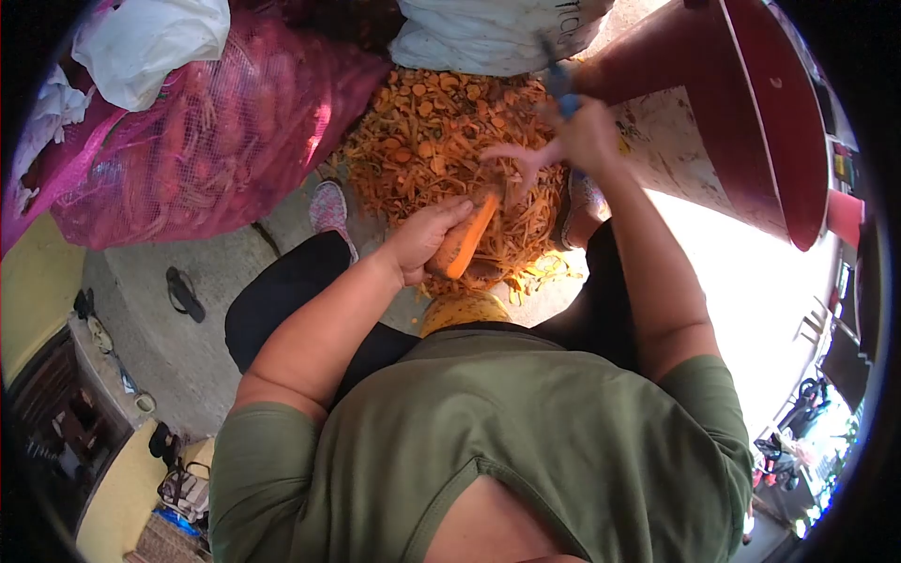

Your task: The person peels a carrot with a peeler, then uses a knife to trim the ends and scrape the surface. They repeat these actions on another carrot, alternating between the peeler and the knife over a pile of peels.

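My left hand (430, 236) is closed around a thick carrot (472, 235), held slanting over a heap of peelings. One long strip of the carrot is bare bright orange; dull skin shows beside it. In my right hand (593, 137), fingers closed, is a pink Y-shaped peeler (530, 158), its forked head a short way above the carrot's far end. A blurred blue piece (563, 89) sticks up past the same hand. Orange peelings and round cut ends (422, 122) lie piled on the ground between my feet.
A pink mesh sack (235, 131) full of carrots lies at the left. A white sack (488, 42) stands beyond the heap, and a large dark red tub (685, 56) leans at the right. One flip-flop (185, 294) is on the concrete floor. Below me shows something yellow (460, 310).
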The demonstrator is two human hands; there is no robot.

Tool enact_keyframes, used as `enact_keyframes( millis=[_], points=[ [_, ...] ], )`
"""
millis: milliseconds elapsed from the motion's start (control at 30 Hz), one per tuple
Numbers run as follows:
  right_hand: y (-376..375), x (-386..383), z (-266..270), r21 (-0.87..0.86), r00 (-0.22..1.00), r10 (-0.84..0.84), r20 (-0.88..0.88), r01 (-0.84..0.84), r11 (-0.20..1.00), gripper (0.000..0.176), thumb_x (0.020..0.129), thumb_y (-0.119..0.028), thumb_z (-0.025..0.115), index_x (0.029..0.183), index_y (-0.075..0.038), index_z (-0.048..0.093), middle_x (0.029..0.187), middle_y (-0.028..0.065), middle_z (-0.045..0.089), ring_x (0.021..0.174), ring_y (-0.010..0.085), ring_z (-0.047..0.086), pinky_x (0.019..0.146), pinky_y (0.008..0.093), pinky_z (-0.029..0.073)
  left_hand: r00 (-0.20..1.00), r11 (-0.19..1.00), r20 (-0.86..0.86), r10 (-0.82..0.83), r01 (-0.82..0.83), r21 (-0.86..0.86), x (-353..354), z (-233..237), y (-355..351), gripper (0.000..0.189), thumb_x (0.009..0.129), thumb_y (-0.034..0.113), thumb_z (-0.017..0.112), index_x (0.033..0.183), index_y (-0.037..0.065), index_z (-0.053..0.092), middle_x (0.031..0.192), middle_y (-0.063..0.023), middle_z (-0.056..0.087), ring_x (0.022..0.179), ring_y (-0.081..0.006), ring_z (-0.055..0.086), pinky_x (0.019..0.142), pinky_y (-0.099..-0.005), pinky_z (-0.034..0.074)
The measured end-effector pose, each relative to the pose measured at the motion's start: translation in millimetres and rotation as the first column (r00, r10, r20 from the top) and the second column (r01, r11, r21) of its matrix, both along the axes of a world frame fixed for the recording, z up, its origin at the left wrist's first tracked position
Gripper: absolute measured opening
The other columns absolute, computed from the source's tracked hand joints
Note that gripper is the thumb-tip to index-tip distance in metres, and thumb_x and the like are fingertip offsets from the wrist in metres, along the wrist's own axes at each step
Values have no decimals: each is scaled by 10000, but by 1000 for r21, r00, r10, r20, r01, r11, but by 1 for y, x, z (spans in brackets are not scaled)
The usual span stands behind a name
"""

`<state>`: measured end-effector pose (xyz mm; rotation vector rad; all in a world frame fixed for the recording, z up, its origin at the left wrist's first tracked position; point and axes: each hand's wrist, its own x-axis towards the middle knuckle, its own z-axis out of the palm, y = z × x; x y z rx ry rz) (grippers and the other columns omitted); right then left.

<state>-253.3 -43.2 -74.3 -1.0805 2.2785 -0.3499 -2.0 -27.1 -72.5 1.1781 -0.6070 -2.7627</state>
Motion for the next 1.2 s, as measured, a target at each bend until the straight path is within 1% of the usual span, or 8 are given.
enact_keyframes(
  millis=[200, 267, 333, 467, 667, 767, 1100, 1200],
  points=[
    [10, 44, 52, -4, 926, 7, 377, -6, 1000, 329, 740, -302, 688, 744, 7, 575, 556, 13, 490, 528, 101, 439, 500, 299, 375, 999, 998, 6, 35, -36, 56, 0, 11, -8, 343, 919, 282, 393, 1167, 51, 449, 1013, -61, 551, 866, -130, 567, 756, -277, 481],
    [21, 69, 62, 107, 925, 256, 282, -295, 949, 354, 724, -332, 676, 908, -34, 620, 670, 144, 606, 643, 247, 600, 648, 368, 465, 997, 990, 23, 72, -74, 119, 0, -2, -3, 371, 913, 323, 403, 1169, 59, 453, 1012, -72, 555, 847, -139, 576, 761, -289, 483],
    [28, 68, 49, 21, 932, 232, 278, -247, 969, 309, 722, -304, 679, 902, -57, 634, 702, 146, 621, 655, 276, 603, 633, 363, 465, 998, 996, 11, 61, -62, 59, 1, -12, 4, 377, 913, 327, 404, 1172, 57, 451, 987, -61, 557, 820, -137, 577, 730, -276, 489],
    [4, 6, 23, -127, 999, 39, 11, -37, 991, 274, 738, -258, 677, 759, 7, 609, 585, 56, 561, 525, 125, 514, 514, 318, 409, 998, 996, 16, 66, -67, 60, -1, 3, 8, 371, 905, 319, 427, 1170, 59, 447, 940, -59, 551, 795, -146, 574, 654, -293, 501],
    [15, 43, 38, -38, 853, -19, 521, 45, 998, 275, 715, -261, 712, 674, -25, 575, 548, -2, 511, 509, 76, 465, 484, 265, 371, 991, 976, -1, 132, -130, 175, 6, -6, 3, 386, 900, 380, 405, 1120, 69, 471, 893, -90, 550, 670, -203, 592, 596, -336, 507],
    [26, 45, 17, -129, 729, 240, 641, -206, 970, 346, 656, -341, 752, 623, -43, 579, 518, 51, 525, 481, 119, 475, 482, 301, 389, 996, 980, -37, 85, -77, 183, 7, -15, 2, 385, 905, 385, 376, 1105, 72, 479, 926, -105, 555, 695, -210, 591, 604, -336, 508],
    [30, 65, 43, 112, 905, 379, 194, -404, 908, 459, 633, -427, 712, 618, 14, 586, 569, 165, 572, 538, 263, 592, 545, 366, 458, 988, 973, -27, 150, -143, 182, 1, -2, -2, 293, 926, 290, 349, 1103, 87, 465, 924, -66, 543, 830, -157, 566, 737, -301, 492],
    [17, 37, 15, 157, 985, 173, 24, -175, 972, 335, 647, -285, 733, 624, 19, 594, 537, 130, 553, 470, 212, 510, 508, 358, 425, 998, 998, -27, 61, -60, 33, 1, -20, 4, 310, 911, 287, 401, 1125, 69, 460, 907, -70, 558, 747, -167, 584, 648, -298, 503]
  ],
)
